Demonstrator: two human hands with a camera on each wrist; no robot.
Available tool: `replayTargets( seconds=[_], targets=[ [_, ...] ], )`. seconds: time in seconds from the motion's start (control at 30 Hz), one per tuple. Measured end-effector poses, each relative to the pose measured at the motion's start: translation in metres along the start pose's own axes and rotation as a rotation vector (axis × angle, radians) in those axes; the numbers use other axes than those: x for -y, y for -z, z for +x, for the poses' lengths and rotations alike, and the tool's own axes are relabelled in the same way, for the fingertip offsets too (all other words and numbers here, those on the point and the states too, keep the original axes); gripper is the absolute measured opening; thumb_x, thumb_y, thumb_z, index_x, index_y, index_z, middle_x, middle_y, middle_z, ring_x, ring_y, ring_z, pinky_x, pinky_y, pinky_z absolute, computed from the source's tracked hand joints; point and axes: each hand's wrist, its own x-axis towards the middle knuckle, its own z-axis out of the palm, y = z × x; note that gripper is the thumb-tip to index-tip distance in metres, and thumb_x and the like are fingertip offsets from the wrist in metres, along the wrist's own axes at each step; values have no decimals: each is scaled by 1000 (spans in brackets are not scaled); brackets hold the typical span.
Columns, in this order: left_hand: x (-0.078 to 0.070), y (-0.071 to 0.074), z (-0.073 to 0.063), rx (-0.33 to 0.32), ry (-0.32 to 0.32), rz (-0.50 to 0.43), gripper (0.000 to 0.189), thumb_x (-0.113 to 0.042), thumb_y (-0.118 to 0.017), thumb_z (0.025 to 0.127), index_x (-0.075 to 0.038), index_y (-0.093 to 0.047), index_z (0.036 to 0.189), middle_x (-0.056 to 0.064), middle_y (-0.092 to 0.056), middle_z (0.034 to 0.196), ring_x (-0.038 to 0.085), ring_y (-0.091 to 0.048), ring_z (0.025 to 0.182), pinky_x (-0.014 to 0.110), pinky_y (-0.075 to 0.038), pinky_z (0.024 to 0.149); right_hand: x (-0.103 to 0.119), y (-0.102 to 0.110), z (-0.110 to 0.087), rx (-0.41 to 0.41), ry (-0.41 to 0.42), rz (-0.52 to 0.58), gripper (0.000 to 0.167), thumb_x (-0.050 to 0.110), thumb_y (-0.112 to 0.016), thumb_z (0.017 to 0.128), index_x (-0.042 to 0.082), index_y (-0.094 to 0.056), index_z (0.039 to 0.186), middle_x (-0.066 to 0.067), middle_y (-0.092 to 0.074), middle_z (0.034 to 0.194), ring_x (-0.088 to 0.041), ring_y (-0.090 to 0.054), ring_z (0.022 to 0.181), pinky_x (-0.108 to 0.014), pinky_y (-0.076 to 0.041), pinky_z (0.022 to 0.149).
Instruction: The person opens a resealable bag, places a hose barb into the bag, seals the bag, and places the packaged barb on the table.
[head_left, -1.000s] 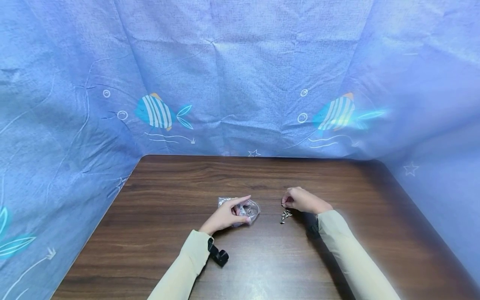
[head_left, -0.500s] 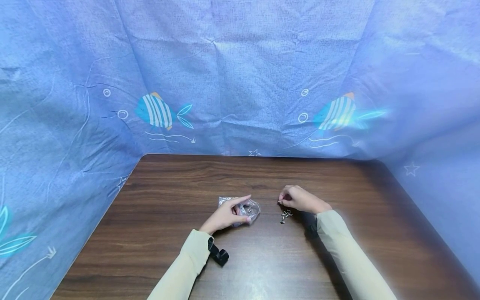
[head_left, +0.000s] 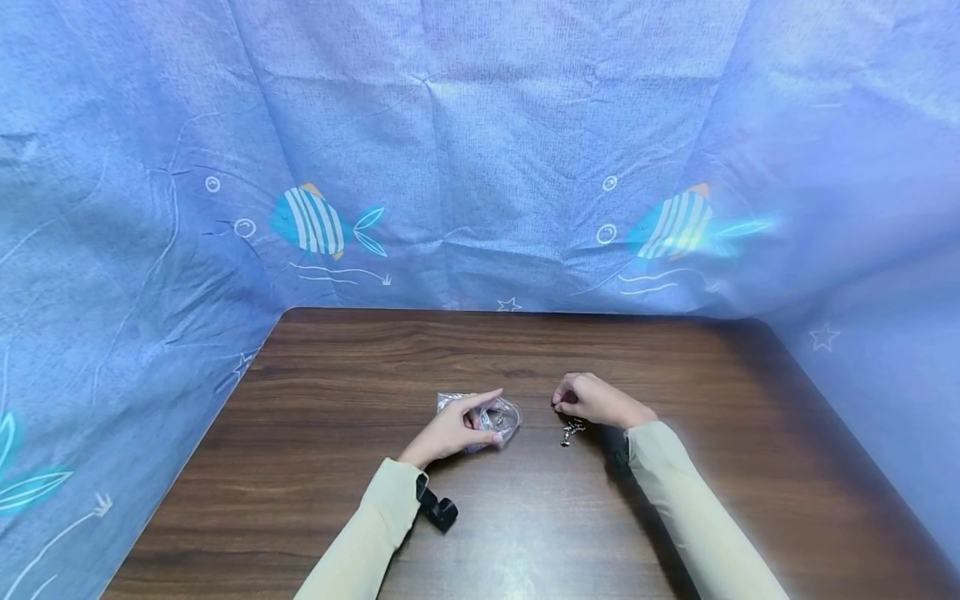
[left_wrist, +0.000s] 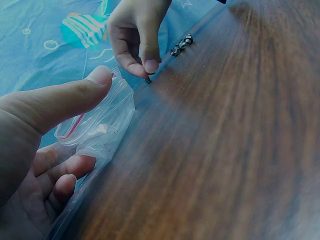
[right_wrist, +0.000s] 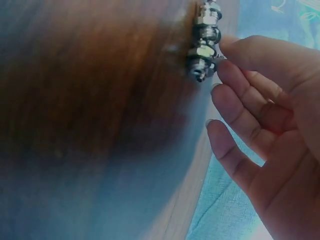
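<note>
Clear plastic bag [head_left: 510,418], low centre: the left hand [head_left: 453,429] holds it between spread thumb and curled fingers, mouth seemingly facing right. Right of it lie metal parts [head_left: 572,431]; just beyond, the right hand [head_left: 598,399] pinches a piece [left_wrist: 148,79] between its fingers.

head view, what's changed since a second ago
The right grip has moved a little to the left, away from the pile and toward the bag; it pinches a small metal part. Nothing has visibly been let go. The left grip, which holds the bag, stayed put, and the bag and pile look unmoved.
</note>
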Motion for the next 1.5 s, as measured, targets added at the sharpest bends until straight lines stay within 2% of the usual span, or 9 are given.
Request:
replayTargets(
  seconds=[0.13,0.43,0.77,0.87,1.07,1.13,1.33,1.5],
  targets=[
    [0,0,0,2,-1,-3,72,-24,-80,79,-16,-48,142,3,-57,80,9,-49,66,22,-45,56,0,0,0,-13,-15,-3,8,1,-68,82,6,-69,88,-1,-66,85,-11,-61,80,-26,-52,74],
    [1,0,1,5,-6,10,72,-25,-80,79,-15,-48,143,2,-58,80,9,-49,66,22,-45,56,-2,1,2,-43,-23,-17,8,3,-70,82,5,-69,89,-2,-66,87,-14,-63,81,-30,-53,77],
    [0,0,-1,0,5,-13,73,-21,-79,79,-14,-46,144,8,-64,108,12,-49,69,20,-42,58,-5,1,2,-62,-17,-41,9,2,-71,81,4,-70,90,-3,-66,86,-15,-63,81,-30,-53,77],
    [0,-1,-2,-2,6,-24,73,-18,-79,80,-12,-45,144,10,-63,104,14,-48,69,21,-41,58,-6,1,3,-50,-15,-51,7,2,-71,82,4,-70,89,-4,-66,86,-16,-63,82,-30,-53,76],
    [1,-1,-1,7,19,1,73,-23,-79,79,-17,-46,144,7,-60,86,10,-49,67,20,-43,58,-6,2,6,-39,4,-62,5,1,-72,81,5,-72,85,-4,-67,84,-17,-64,79,-29,-54,74],
    [2,-1,-1,8,16,10,73,-26,-79,79,-17,-46,144,5,-60,85,9,-49,68,21,-44,58,-5,3,6,-36,7,-74,5,1,-72,81,5,-72,84,-3,-68,83,-17,-64,80,-30,-54,74],
    [2,0,-1,12,2,19,74,-29,-79,79,-17,-46,144,2,-62,98,9,-50,69,22,-45,60,-3,2,7,-19,15,-124,2,5,-71,84,5,-71,82,-1,-68,82,-15,-65,80,-31,-54,75],
    [1,1,0,17,6,32,74,-29,-79,79,-17,-46,144,-1,-59,86,7,-50,68,21,-45,59,-2,0,8,-21,25,-125,6,7,-69,86,8,-69,81,2,-65,80,-12,-62,78,-31,-53,74]
  ],
)
